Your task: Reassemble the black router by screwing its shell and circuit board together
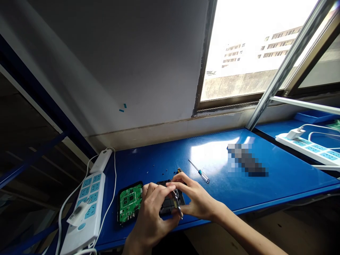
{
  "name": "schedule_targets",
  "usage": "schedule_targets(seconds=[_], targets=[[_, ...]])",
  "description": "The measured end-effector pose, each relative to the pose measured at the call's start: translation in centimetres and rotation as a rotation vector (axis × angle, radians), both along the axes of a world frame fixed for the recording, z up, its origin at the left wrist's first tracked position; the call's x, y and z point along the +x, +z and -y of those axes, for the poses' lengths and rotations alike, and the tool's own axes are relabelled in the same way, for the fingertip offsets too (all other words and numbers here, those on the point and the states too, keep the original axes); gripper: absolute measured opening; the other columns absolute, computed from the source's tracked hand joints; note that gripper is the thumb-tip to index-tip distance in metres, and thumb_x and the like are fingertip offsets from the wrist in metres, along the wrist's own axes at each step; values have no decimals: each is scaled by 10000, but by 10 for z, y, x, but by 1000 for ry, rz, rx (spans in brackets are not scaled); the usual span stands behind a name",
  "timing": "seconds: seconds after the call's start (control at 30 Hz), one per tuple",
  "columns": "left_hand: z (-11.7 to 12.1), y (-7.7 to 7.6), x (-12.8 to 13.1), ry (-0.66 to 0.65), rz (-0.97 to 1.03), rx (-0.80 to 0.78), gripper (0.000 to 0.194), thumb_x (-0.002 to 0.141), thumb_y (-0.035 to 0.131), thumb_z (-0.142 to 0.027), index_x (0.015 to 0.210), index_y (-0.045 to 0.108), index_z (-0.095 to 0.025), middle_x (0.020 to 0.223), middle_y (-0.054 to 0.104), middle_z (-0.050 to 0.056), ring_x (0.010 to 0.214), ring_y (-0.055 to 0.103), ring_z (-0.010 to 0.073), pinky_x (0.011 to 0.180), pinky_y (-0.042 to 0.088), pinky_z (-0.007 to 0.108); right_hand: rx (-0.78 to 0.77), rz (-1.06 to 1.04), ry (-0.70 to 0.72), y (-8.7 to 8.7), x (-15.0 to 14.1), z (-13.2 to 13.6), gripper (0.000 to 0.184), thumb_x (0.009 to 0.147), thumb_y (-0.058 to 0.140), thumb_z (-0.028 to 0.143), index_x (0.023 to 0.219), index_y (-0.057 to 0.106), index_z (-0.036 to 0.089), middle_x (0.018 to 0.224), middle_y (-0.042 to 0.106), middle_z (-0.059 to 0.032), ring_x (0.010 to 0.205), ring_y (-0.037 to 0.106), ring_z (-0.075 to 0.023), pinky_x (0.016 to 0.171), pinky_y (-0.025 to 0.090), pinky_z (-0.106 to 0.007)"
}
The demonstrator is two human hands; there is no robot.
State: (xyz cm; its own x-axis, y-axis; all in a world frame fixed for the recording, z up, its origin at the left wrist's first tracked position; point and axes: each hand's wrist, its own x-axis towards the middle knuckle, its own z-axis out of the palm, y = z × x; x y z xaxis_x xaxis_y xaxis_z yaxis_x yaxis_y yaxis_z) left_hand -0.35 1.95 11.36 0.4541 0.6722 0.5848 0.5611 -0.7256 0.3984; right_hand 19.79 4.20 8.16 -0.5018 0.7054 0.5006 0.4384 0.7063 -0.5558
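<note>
A green circuit board (129, 202) lies in a black casing half at the front of the blue table (233, 191). Right beside it sits a second black part (168, 203), mostly covered by my hands. My left hand (152, 212) curls over this part, with its fingers closed on it. My right hand (195, 198) pinches a metal tool (177, 204), apparently tweezers, whose tips point down at the black part. A small screwdriver with a clear blue handle (199, 171) lies on the table just behind my right hand.
A white and blue power strip (86, 209) with a plugged adapter lies at the left. Several tiny screws (159, 169) are scattered behind the casing. A blurred dark object (245, 161) sits mid-table. Another power strip (308, 147) lies at the far right under the window.
</note>
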Motion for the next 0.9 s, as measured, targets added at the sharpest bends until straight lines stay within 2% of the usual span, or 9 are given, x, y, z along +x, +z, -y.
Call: schedule_targets(seconds=[0.17, 0.3, 0.53, 0.67, 0.9], targets=[[0, 1, -4, -30, -26, 46, 567, 707, 757, -168, 1225, 534, -228, 967, 696, 24, 835, 567, 209, 788, 445, 367, 59, 14, -24, -1, 4, -3, 601, 717, 841, 460, 1228, 633, 222, 1090, 567, -92, 943, 627, -217, 790, 563, -344], [-1, 2, -8, -26, -26, 64, 547, 722, 760, -199, 1220, 536, -230, 982, 693, 26, 854, 575, 214, 809, 448, 376, 75, 43, -61, -3, 10, -5, 592, 748, 805, 535, 1246, 638, 262, 1127, 556, -96, 951, 623, -208, 781, 569, -341], [-5, 2, -22, 1, -99, 49, 511, 754, 749, -267, 1214, 527, -244, 1004, 689, 33, 891, 585, 225, 834, 447, 391, 119, 22, -103, -10, 20, -5, 625, 728, 832, 500, 1278, 619, 294, 1224, 495, -97, 953, 609, -197, 793, 596, -365], [-8, -1, -28, 5, -149, 65, 489, 771, 738, -295, 1202, 515, -238, 1019, 686, 45, 925, 589, 238, 887, 427, 422, 138, 6, -104, -9, 22, -3, 659, 684, 863, 496, 1257, 623, 275, 1225, 481, -95, 949, 618, -194, 784, 602, -354], [-10, -7, -33, 7, -172, 15, 511, 760, 762, -314, 1200, 513, -244, 1045, 676, 39, 974, 584, 248, 949, 411, 451, 173, -48, -88, -7, 25, 3, 667, 696, 860, 450, 1287, 598, 283, 1231, 462, -93, 945, 611, -194, 782, 602, -357]])
